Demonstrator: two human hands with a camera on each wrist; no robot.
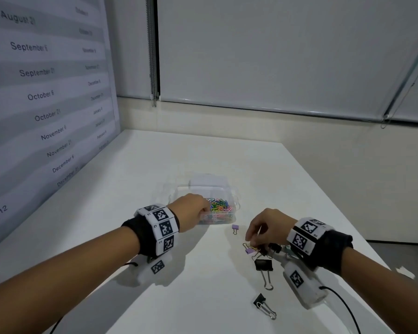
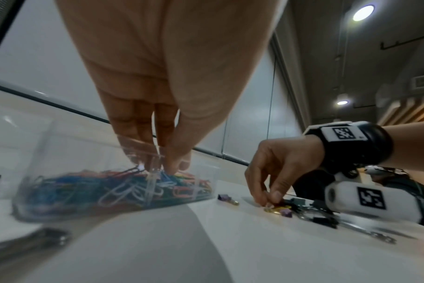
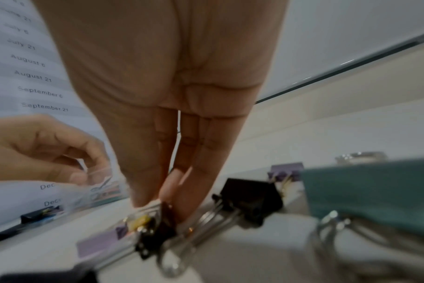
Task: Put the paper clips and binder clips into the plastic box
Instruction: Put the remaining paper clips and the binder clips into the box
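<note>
- The left hand (image 1: pixel 193 213) is over the plastic box (image 1: pixel 227 189), fingertips drawn together down among the coloured paper clips (image 1: pixel 221 208); whether that grip has a clip in it or has let one go I cannot tell.
- The right hand (image 1: pixel 267 227) works the heap of binder clips (image 1: pixel 261 251) just right of the box, thumb and fingers pinching together on the small clips at the heap's near edge; which clip is caught is unclear.
- Best to lift only one or two, straight up, so wire handles do not drag neighbours along.
- Drop them low over the box; it looks light and could slide.
- Left on the bench (image 1: pixel 155 165): a purple clip (image 1: pixel 235 228) beside the box, two black clips (image 1: pixel 263 265) nearer the person.
</note>
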